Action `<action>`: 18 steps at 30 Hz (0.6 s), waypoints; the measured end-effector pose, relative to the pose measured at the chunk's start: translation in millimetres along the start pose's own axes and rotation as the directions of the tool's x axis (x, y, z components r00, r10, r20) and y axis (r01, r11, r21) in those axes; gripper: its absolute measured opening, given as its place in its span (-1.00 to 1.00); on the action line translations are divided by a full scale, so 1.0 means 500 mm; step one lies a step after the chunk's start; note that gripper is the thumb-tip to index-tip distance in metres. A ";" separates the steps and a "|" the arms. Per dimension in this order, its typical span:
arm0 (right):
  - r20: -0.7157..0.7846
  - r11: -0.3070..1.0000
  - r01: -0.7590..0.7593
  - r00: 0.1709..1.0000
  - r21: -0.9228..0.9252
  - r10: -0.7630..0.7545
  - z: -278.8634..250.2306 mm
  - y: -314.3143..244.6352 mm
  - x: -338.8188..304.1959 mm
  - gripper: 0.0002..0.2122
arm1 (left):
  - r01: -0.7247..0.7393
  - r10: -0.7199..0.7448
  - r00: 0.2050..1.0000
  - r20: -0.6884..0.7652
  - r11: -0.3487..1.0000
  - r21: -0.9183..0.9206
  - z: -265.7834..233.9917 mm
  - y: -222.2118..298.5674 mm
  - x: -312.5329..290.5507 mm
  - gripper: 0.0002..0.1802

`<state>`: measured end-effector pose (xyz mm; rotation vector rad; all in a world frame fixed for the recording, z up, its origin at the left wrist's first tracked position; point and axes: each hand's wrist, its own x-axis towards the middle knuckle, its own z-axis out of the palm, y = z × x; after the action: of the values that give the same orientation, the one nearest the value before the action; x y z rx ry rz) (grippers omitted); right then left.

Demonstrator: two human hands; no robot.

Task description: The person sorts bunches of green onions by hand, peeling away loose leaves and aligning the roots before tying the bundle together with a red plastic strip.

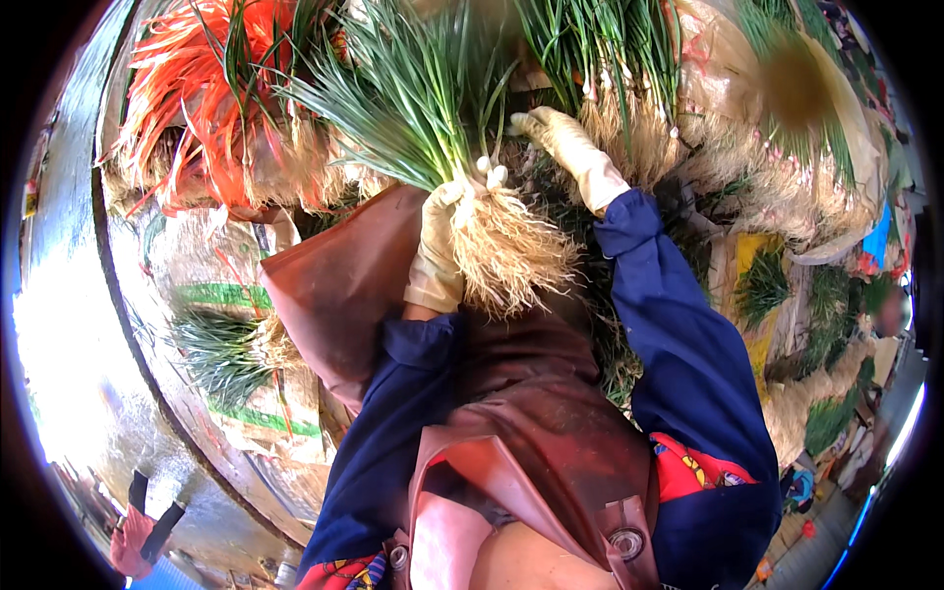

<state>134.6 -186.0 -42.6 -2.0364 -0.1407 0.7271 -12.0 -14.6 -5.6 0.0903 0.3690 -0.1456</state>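
Note:
My left hand [436, 258], in a cream rubber glove, is closed around a bunch of spring onions [418, 108]. The long green leaves fan out away from me, and the pale stringy roots [516, 256] hang toward my lap, with a few small white bulbs above them. Also gloved, my right hand [568, 147] is just right of the bunch, apart from it. Its fingers stretch leftward, and nothing shows in them. Past that hand lies a heap of more spring onions [624, 88], roots toward me.
A brown waterproof apron [344, 275] covers my lap. Orange-red strips [211, 79] lie over rooted bundles at the far left. A smaller bundle [231, 354] rests on a woven sack [211, 251] to my left. More rooted onions [787, 187] are piled on the right.

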 end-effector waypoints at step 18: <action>0.045 0.914 0.253 0.959 0.317 -0.281 0.096 -0.013 -0.177 -0.78 | 0.199 -0.187 0.953 0.238 0.980 -0.027 0.003 -0.009 0.003 -0.40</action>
<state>37.2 -179.6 -17.0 -1.6464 -0.3315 0.6241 -10.9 -19.1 -5.1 -0.0142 0.1439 -0.3378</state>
